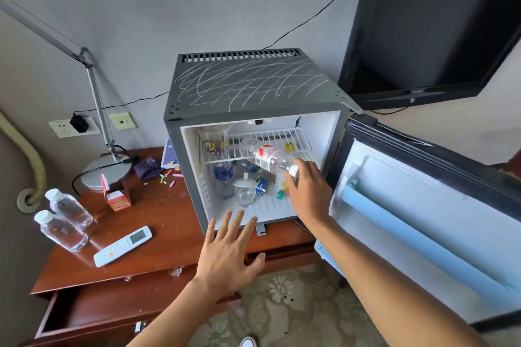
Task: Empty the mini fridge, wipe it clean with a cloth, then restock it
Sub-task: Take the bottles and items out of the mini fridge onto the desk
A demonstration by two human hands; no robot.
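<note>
- The mini fridge (253, 87) stands on the wooden desk (158, 234), grey top scribbled with white lines, its door (423, 220) swung wide open to the right
- A black television (431, 31) hangs on the wall just above and right of the fridge
- A desk lamp (104, 169) with a round silver base stands at the desk's back left; a desk drawer (93, 315) below is pulled open
- Inside the fridge, a wire shelf (270, 141) carries a clear tumbler with a yellow cartoon print (212, 142) at its left
- The right hand (307, 191) reaches into the fridge and grips the white-capped neck of a clear bottle with a red and white label (267, 155), held tilted in front of the wire shelf
- The left hand (228, 256) hovers, palm down and fingers spread, holding nothing, in front of the fridge's lower front edge
- On the fridge floor stand a blue-labelled water bottle (222, 177) and a small clear glass (245, 196), with a jumble of small items behind that I cannot tell apart
- Two clear water bottles (64, 220) lie on the desk's left side, a white remote control (122, 245) near them
- An open orange carton (115, 196), a purple cloth (148, 167) and scattered coloured bits (169, 177) sit nearer the fridge
</note>
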